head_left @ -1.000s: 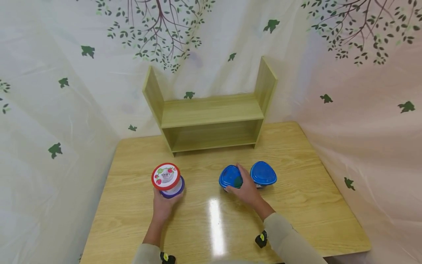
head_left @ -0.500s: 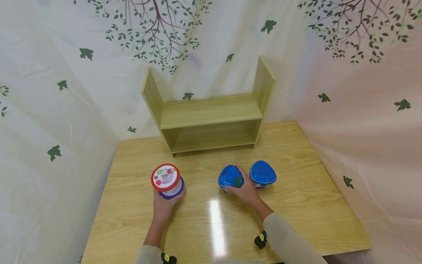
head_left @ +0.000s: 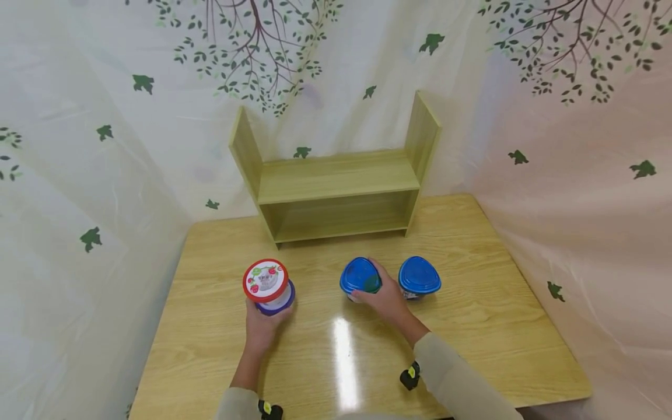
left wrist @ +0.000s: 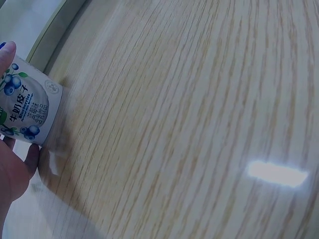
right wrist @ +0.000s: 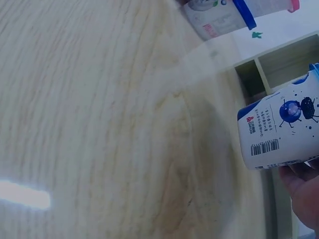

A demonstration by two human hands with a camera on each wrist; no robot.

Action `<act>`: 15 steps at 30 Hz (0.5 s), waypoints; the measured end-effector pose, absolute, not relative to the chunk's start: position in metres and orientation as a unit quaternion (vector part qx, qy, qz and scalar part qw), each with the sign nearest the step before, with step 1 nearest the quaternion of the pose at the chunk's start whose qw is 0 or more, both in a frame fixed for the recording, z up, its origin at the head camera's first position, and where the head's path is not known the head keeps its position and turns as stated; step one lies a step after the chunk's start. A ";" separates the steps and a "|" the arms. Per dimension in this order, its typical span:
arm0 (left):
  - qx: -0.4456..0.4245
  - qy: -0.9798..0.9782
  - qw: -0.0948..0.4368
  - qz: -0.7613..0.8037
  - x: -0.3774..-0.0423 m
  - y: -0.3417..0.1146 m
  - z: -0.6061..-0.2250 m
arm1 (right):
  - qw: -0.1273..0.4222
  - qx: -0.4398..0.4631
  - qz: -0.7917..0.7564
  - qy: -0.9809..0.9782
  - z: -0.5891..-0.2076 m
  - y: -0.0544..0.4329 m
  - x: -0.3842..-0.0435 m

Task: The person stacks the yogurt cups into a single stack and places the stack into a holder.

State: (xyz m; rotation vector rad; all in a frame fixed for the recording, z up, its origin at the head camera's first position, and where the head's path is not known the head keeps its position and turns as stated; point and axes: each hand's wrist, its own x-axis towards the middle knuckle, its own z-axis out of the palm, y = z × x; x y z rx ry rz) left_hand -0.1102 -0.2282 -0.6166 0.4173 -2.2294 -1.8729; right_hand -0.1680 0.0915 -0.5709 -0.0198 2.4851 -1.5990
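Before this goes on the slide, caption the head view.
Left hand gripping a two-tub stack, right hand gripping a blue-lidded tub beside another tub, in front of a wooden shelf.

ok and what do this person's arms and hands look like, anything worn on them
The left sleeve and right sleeve are plain pale beige, ending short of the wrists. A small black device with a yellow-green mark sits at each cuff, left and right. No gloves show on the left hand or right hand.
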 end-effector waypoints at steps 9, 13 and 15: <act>0.139 -0.755 0.099 -0.633 -0.110 -0.229 -0.616 | 0.094 -0.028 -0.536 0.839 -0.547 0.076 -0.177; 0.136 -0.756 0.105 -0.631 -0.111 -0.228 -0.616 | 0.080 -0.063 -0.541 0.835 -0.531 0.066 -0.181; 0.133 -0.753 0.110 -0.635 -0.111 -0.228 -0.616 | 0.065 -0.091 -0.539 0.835 -0.523 0.061 -0.183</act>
